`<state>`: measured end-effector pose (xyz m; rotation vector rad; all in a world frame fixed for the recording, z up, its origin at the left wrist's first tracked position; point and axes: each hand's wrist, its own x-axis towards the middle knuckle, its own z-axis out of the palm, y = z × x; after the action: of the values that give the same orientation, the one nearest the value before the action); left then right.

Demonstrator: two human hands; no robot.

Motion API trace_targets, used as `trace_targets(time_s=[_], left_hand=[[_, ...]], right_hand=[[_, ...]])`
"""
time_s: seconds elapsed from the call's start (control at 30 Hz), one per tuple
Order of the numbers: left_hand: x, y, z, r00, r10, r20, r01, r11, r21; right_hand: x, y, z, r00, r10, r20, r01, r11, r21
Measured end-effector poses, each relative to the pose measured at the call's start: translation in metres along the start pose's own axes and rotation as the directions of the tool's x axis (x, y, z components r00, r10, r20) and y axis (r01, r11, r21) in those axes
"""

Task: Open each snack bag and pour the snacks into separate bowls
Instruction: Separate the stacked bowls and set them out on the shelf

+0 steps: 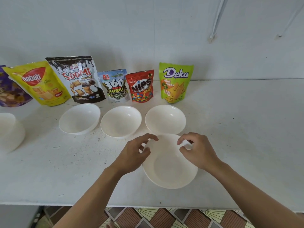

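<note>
While no bag is yet opened, setup entry: white counter (65,170), bare in front. Six sealed snack bags (77,79) upright along the wall. Three empty bowls (120,121) in a row before them; bowl stack (9,132) far left. Near bowl (169,163), both hands pinching its far rim: left hand (133,155) and right hand (197,150), fingers narrow. Advice: set it level beside the third bowl, apart, under the Deka bag (175,82).

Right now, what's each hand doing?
Left hand: pinching the near bowl's left rim.
Right hand: pinching its right rim.
</note>
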<state>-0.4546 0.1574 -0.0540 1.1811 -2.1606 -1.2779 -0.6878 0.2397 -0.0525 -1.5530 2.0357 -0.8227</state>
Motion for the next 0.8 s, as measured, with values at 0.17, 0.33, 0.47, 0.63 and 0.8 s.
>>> trace_targets(time_s=[0.17,0.33,0.47,0.63,0.8], left_hand=[[-0.002,0.002,0.0,1.0,0.01,-0.009,-0.01,1.0,-0.01],[-0.003,0.003,-0.001,0.999,0.03,-0.015,-0.03,1.0,-0.003],[-0.004,0.002,-0.002,0.999,0.045,-0.015,-0.045,0.999,-0.018],[-0.002,0.005,-0.015,0.996,0.088,0.011,-0.088,0.996,-0.022],[0.001,0.02,-0.045,0.987,0.126,-0.098,-0.116,0.988,0.106]], right_hand=[[0.0,0.001,0.001,1.0,-0.004,-0.004,0.004,1.0,-0.008],[0.0,0.002,0.002,1.0,0.005,-0.018,-0.004,1.0,0.001],[-0.002,-0.001,0.004,1.0,0.006,-0.022,-0.006,1.0,0.014],[-0.001,-0.009,0.002,0.992,-0.068,-0.11,0.069,0.998,0.004],[0.006,-0.031,0.001,0.974,-0.149,-0.172,0.153,0.988,0.007]])
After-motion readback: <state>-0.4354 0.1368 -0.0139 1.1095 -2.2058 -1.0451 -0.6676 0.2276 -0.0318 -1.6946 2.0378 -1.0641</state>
